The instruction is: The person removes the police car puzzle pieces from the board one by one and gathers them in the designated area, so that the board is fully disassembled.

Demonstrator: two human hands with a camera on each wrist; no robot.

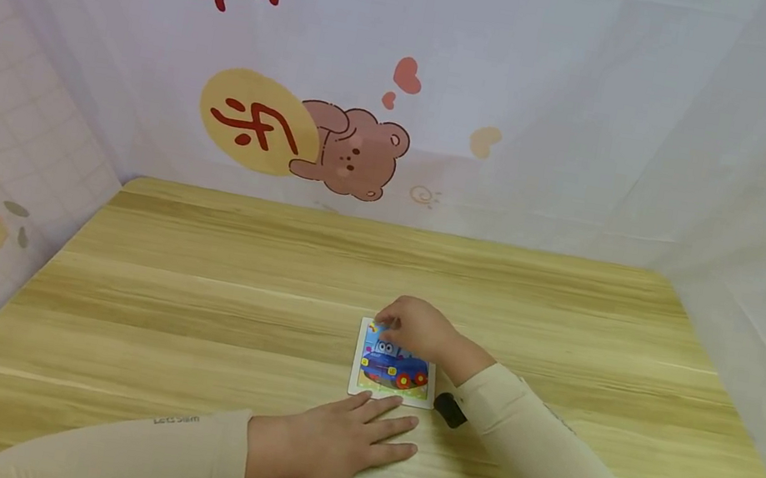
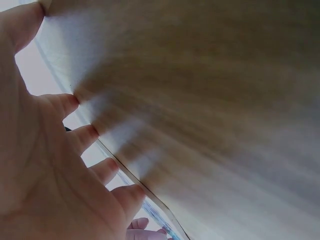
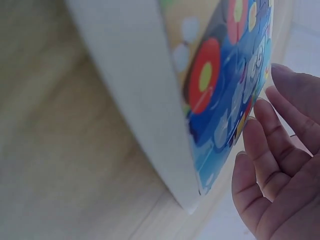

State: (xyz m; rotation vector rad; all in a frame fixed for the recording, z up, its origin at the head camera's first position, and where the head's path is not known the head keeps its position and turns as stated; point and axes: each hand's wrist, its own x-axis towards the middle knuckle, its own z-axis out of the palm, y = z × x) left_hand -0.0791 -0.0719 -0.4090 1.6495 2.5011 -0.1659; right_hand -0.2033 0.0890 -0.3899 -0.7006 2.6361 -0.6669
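Note:
A small square picture puzzle (image 1: 395,370) with a white border lies flat on the table, showing a blue cartoon car with eyes and red-and-yellow wheels. My left hand (image 1: 336,447) is spread palm down on the wood, its fingertips at the puzzle's near edge. From the right, my right hand (image 1: 422,332) reaches over the puzzle and covers its upper right part. Up close in the right wrist view, the right fingertips (image 3: 246,122) and thumb are slightly bent at the picture (image 3: 220,120). No loose piece shows between them.
The wooden table (image 1: 189,308) runs out to both sides and to the back. White printed cloth (image 1: 567,92) with a bear and red lettering hangs behind it. A small black object (image 1: 451,410) sits beside the right sleeve, near the puzzle's right corner.

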